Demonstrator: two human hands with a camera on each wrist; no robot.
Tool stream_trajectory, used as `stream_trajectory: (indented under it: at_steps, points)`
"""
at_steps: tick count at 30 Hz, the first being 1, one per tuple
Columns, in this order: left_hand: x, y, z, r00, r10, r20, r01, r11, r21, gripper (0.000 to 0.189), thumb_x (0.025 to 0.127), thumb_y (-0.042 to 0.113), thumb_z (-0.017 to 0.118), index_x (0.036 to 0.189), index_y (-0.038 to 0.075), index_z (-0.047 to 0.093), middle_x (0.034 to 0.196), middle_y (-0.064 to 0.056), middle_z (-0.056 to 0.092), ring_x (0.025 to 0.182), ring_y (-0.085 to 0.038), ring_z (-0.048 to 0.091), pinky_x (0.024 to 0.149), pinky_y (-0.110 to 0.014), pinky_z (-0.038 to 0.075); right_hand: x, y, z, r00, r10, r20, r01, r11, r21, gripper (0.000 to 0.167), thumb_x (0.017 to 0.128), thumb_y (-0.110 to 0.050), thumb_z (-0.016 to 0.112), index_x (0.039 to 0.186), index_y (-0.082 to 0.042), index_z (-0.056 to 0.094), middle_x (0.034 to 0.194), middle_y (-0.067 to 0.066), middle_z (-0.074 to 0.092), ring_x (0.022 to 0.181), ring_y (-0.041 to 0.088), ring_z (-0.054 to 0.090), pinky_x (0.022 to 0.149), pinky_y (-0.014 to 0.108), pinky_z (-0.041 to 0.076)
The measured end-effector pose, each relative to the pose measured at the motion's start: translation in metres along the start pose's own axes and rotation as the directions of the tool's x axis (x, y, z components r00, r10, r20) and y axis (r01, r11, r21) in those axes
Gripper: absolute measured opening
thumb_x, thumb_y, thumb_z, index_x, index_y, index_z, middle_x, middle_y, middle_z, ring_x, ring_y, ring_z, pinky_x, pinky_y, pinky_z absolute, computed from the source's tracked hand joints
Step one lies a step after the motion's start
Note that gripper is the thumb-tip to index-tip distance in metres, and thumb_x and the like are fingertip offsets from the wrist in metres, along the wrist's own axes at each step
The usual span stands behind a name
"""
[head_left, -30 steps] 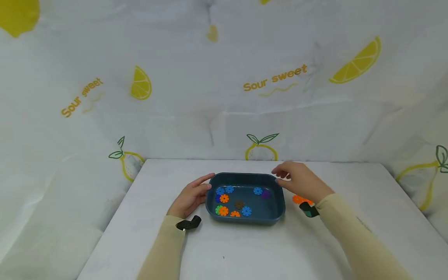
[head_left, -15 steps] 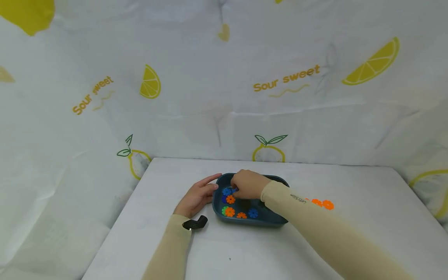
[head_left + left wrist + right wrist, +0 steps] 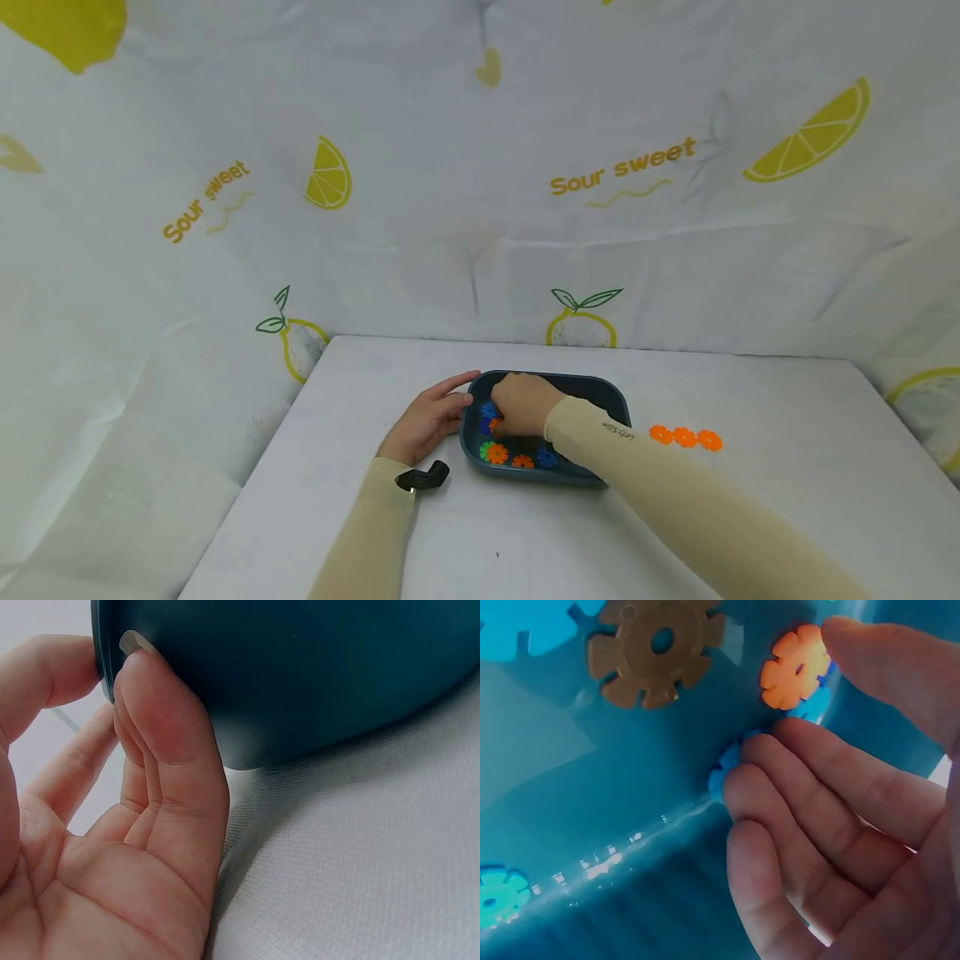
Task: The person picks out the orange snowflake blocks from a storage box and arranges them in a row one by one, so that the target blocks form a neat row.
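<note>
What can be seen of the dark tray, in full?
The tray is dark blue-green, smooth and plastic-looking: a rounded rectangle with raised walls and a rim. It sits upright on the white table, with notched, colourful discs inside. The left hand touches its left end; the right hand is inside, its sleeve hiding part of the tray.

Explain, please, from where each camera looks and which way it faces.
Head: worn on the head, facing forward and down at the dark teal rounded plastic tray; both beige-sleeved arms, left hand and right hand show.
Left wrist: on that wrist, facing the tray's wall closely; only the left hand shows.
Right wrist: on that wrist, facing into the tray, toward an orange notched plastic disc; only the right hand shows.
Shared: head and right wrist both show the right hand and orange disc.
</note>
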State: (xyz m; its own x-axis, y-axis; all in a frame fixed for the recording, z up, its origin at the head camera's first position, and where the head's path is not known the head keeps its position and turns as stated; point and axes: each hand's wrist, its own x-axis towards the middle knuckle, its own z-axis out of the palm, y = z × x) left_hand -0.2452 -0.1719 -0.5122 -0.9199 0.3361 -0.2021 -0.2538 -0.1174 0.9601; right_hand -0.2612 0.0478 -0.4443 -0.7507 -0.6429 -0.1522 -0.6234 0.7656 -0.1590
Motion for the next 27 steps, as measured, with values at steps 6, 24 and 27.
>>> stream_trajectory:
  at_steps: [6, 24, 27]
  points:
    - [0.000, 0.000, 0.001, 1.000, -0.007, -0.009, 0.007, 1.000, 0.001, 0.047, 0.107, 0.022, 0.068, 0.153, 0.028, 0.062, 0.114, -0.006, 0.075, 0.105, -0.022, 0.071, 0.096, -0.032, 0.060, 0.005, 0.001, 0.010, 1.000, -0.016, -0.020, 0.014, 0.997, -0.080, 0.030, 0.089, -0.041, 0.089, 0.098, -0.014, 0.078, 0.085, -0.003, 0.075, 0.073, 0.011, 0.063, 0.084, 0.037, 0.064]
    - [0.001, -0.001, 0.000, 1.000, 0.001, -0.008, -0.001, 1.000, -0.007, 0.047, 0.108, 0.020, 0.067, 0.154, 0.027, 0.061, 0.114, -0.008, 0.075, 0.102, -0.020, 0.071, 0.094, -0.032, 0.061, 0.000, -0.006, 0.003, 1.000, -0.002, -0.012, 0.001, 0.998, -0.059, 0.024, 0.088, -0.032, 0.090, 0.093, -0.014, 0.077, 0.081, -0.003, 0.069, 0.072, 0.013, 0.059, 0.082, 0.035, 0.063]
    - [0.002, -0.001, 0.000, 1.000, 0.002, -0.006, -0.002, 1.000, -0.006, 0.047, 0.108, 0.021, 0.067, 0.154, 0.027, 0.061, 0.115, -0.008, 0.074, 0.104, -0.020, 0.071, 0.095, -0.032, 0.061, -0.001, -0.008, 0.002, 1.000, -0.001, -0.017, 0.000, 0.998, -0.067, 0.024, 0.088, -0.033, 0.090, 0.093, -0.013, 0.077, 0.082, -0.002, 0.070, 0.072, 0.013, 0.059, 0.082, 0.036, 0.064]
